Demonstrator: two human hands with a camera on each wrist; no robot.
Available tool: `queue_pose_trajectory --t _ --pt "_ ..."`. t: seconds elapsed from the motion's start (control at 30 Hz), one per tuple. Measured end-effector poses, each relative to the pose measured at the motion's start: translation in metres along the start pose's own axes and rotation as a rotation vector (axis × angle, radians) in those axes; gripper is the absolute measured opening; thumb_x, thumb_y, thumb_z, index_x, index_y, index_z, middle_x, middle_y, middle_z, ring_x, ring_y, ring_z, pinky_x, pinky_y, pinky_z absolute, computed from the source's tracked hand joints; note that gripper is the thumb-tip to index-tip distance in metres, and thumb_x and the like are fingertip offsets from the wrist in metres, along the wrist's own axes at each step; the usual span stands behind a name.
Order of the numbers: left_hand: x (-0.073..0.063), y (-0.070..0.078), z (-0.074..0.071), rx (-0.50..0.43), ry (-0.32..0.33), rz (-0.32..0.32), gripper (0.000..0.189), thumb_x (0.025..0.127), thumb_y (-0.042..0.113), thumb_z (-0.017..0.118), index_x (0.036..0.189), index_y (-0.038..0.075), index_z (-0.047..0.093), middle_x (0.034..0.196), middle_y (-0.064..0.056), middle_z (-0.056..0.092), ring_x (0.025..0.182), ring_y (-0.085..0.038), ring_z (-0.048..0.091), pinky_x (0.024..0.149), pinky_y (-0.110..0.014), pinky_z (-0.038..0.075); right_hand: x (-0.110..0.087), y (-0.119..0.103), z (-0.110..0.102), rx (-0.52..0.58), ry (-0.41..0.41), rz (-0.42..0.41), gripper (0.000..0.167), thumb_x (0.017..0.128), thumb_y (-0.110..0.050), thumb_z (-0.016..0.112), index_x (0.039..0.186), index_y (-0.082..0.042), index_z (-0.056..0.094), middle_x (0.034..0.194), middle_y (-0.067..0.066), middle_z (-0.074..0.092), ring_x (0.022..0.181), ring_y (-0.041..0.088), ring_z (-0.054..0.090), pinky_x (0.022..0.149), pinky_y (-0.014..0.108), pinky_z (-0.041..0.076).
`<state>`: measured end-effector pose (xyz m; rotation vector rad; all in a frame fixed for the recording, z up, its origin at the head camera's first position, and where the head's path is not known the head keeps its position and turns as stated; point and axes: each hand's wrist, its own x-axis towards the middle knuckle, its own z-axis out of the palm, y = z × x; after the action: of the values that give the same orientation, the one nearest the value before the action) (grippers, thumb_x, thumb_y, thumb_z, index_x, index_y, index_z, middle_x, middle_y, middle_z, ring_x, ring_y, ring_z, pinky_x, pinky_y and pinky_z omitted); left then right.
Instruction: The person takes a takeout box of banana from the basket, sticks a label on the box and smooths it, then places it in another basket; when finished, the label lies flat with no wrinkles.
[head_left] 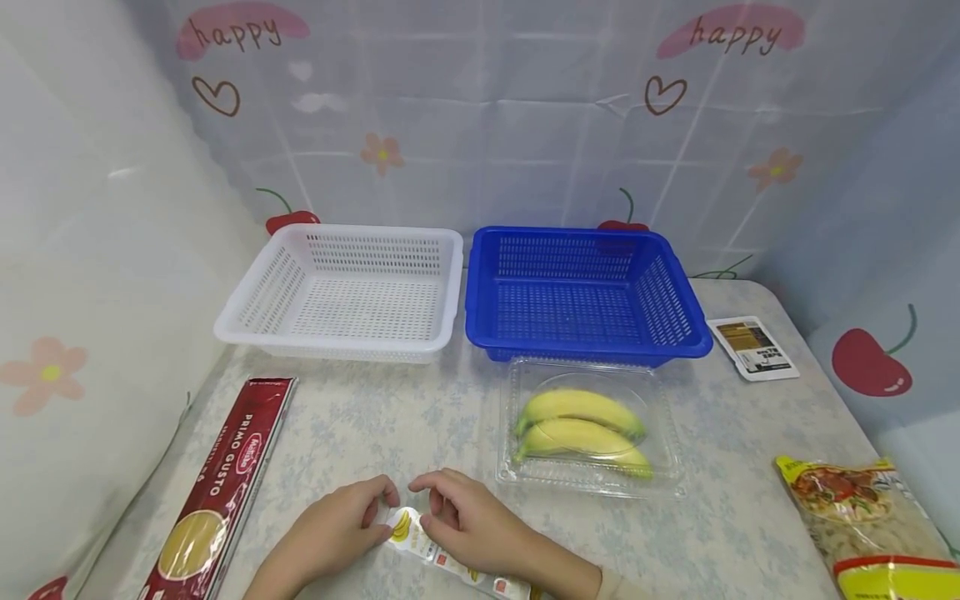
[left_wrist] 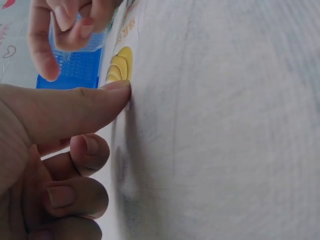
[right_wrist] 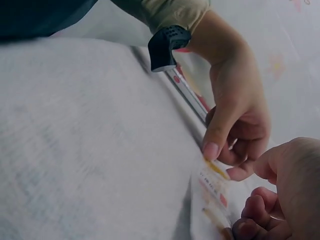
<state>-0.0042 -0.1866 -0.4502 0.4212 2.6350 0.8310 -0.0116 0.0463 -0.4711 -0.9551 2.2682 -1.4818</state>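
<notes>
On the near side of the table (head_left: 390, 400), between your hands, you have the strip (head_left: 423, 546), running aslant with its banana-printed end toward your left; whether its whole length touches the cloth cannot be established. Judged by eye, it is very light, thin and limp, liable to crease or curl and, given its glossy face, to slide under a dry fingertip. If the prints are stickers, expect the edges to cling. Your soundest hold is the tip of the free end, between thumb pad and index finger, with a light touch; mid-length pressure would probably bend it.

Your left hand (head_left: 337, 525) comes in from the near left, with the thumb (left_wrist: 112, 95) laid on that end and the index fingertip opposite, apparently in a narrow pinch; the remaining fingers are curled and carry nothing that shows. Your right hand (head_left: 480, 525) arches over the strip from the near right, fingers loosely bent, a clear gap between index and thumb, nothing visibly held; light contact by the lower fingers cannot be ruled out.

Further out, the red pack (head_left: 217, 500) lies to your left. To your right and farther away, the bananas (head_left: 588, 437) rest in a clear box (head_left: 670, 433), just in front of the blue basket (head_left: 585, 343); the white basket (head_left: 337, 340) stands beside that.
</notes>
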Motion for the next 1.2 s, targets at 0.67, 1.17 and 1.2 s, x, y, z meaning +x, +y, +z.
queue_pose_trajectory --t 0.67,1.17,1.2 --pt "0.004 0.004 0.001 -0.068 0.035 0.032 0.02 0.084 0.007 0.074 0.102 0.013 0.067 0.088 0.008 0.058 0.078 -0.004 0.052 0.068 -0.022 0.047 0.0 0.012 0.006 -0.164 0.001 -0.035 0.037 0.092 -0.016 0.071 0.127 -0.015 0.06 0.096 -0.006 0.059 0.073 -0.003 0.045 0.065 0.011 0.047" --pt "0.002 0.004 0.002 -0.187 -0.019 -0.03 0.034 0.077 0.019 0.082 0.105 0.012 0.066 0.084 0.002 0.054 0.067 -0.006 0.045 0.059 -0.022 0.04 -0.002 0.015 0.007 -0.17 -0.025 -0.016 0.034 0.092 -0.022 0.071 0.125 -0.018 0.061 0.104 -0.009 0.06 0.088 -0.002 0.051 0.076 0.012 0.049" --pt "0.002 0.004 0.002 -0.188 -0.022 -0.026 0.035 0.077 0.018 0.083 0.105 0.011 0.065 0.083 0.001 0.053 0.068 -0.007 0.045 0.059 -0.022 0.039 -0.003 0.015 0.006 -0.171 -0.028 -0.014 0.035 0.092 -0.022 0.071 0.125 -0.018 0.061 0.104 -0.009 0.06 0.088 -0.002 0.051 0.076 0.012 0.049"
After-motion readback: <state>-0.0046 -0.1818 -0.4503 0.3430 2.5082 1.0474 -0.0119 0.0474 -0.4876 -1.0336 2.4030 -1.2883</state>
